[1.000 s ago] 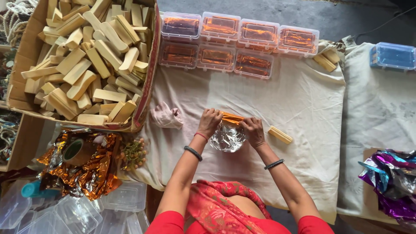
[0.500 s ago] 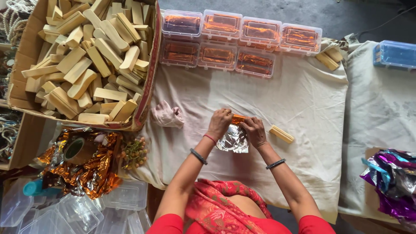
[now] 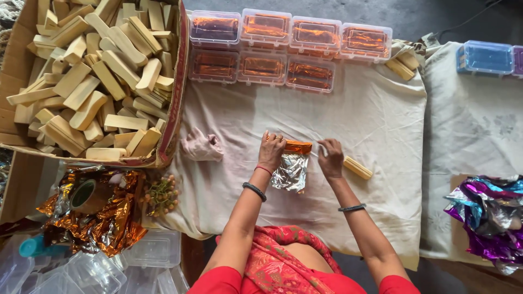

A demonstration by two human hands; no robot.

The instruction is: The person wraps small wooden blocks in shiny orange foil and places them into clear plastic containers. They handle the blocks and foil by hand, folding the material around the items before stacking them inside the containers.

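Note:
My left hand (image 3: pixel 271 152) presses down on a bar half wrapped in orange foil (image 3: pixel 298 146), whose silver underside (image 3: pixel 290 172) spreads toward me on the cream cloth (image 3: pixel 359 114). My right hand (image 3: pixel 331 158) hovers just right of the foil's end, fingers curled, holding nothing I can see. A bare tan wooden bar (image 3: pixel 357 167) lies on the cloth right beside my right hand.
A cardboard box (image 3: pixel 173 103) full of tan bars stands at the left. Clear lidded boxes (image 3: pixel 289 41) with orange-wrapped bars line the far edge. A pink crumpled cloth (image 3: pixel 200 146), orange foil scraps with a tape roll (image 3: pixel 90 209), empty plastic boxes (image 3: pixel 147 250) and purple foil (image 3: pixel 487 215) surround the work spot.
My right hand has come off the foil-wrapped bar and moved slightly right. My left hand stays on the bar; the foil lies flatter.

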